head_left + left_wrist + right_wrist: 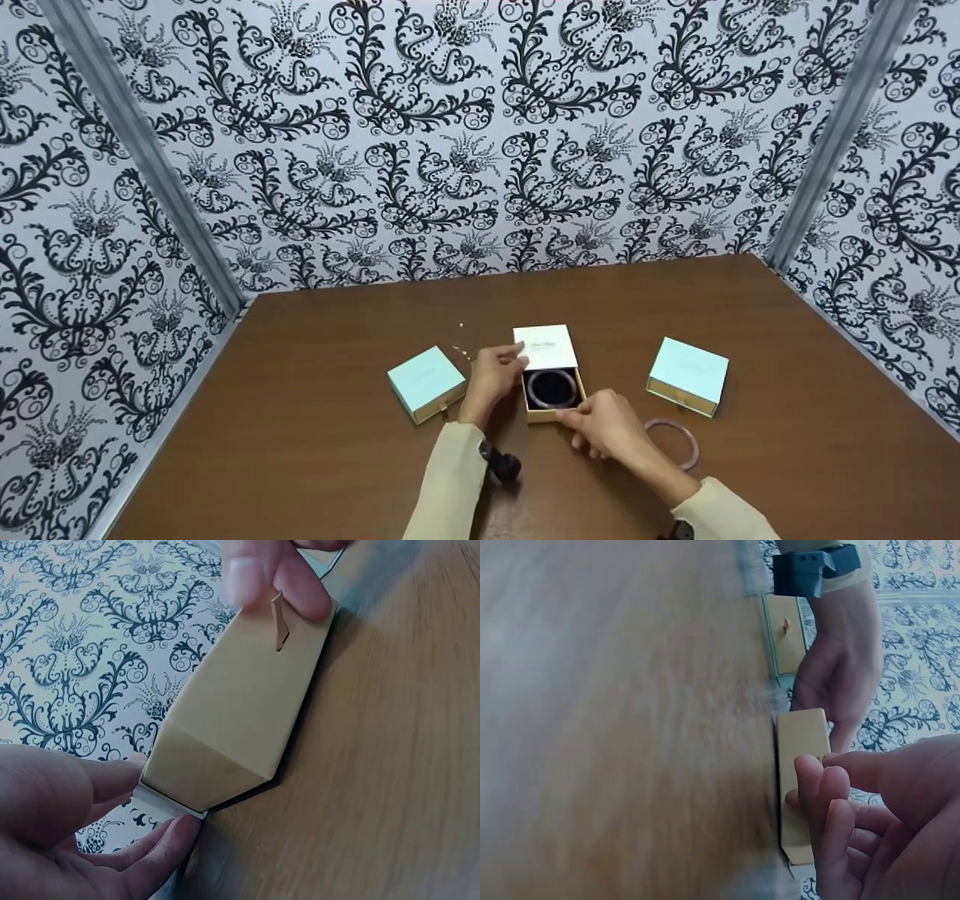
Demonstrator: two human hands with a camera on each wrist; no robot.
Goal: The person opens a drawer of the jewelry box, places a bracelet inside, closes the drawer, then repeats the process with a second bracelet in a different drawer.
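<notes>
A white-topped jewellery box (545, 346) lies on the table with its tan drawer (543, 416) pulled part way out. Inside the drawer, a dark bangle (531, 391) rests on black lining. My left hand (491, 379) grips the box's outer sleeve at its left side; the left wrist view shows the fingers (161, 847) at the sleeve's edge. At the drawer's front, my right hand (606, 426) pinches the front panel near its small pull tab (279, 622). The right wrist view shows the right fingertips (832, 781) over that panel, hiding the tab.
A mint box (427, 379) stands left of the left hand, another mint box (688, 373) to the right, both shut. A pinkish bangle (691, 442) lies beside the right wrist, partly hidden. Several tiny pale bits (463, 351) lie on the brown table (330, 435). Patterned walls (450, 150) surround it.
</notes>
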